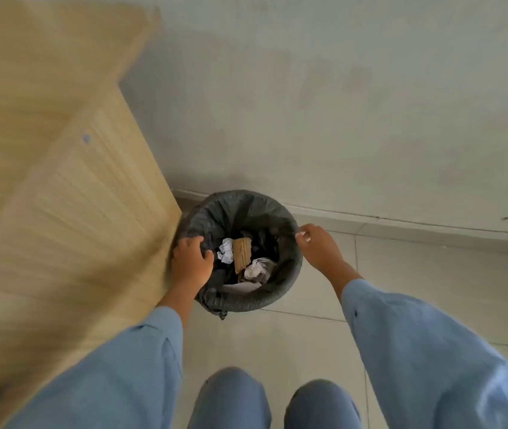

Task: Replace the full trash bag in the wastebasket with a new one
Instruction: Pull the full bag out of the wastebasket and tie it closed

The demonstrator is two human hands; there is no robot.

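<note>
— Where does the wastebasket (289, 274) stand?

— On the tiled floor (308, 342), against the foot of the grey wall (323, 103), just beside a wooden desk (70, 187) on its left. A dark grey trash bag (231, 215) lines it, with the edge folded over the rim.

— What lies in the bag?

— Crumpled white paper (226, 250), a brown piece of cardboard (242, 250) and more paper lower down, well below the rim.

— And the person's hands?

— The left hand (191, 261) sits on the left side of the rim, fingers curled round the bag's edge and gripping it. The right hand (317, 246) is at the right side of the rim, its fingertips pinching the plastic there.

— Anything else of the person?

— Light blue sleeves (407, 342) on both arms, and two knees (231, 394) in blue trousers at the bottom of the view.
</note>
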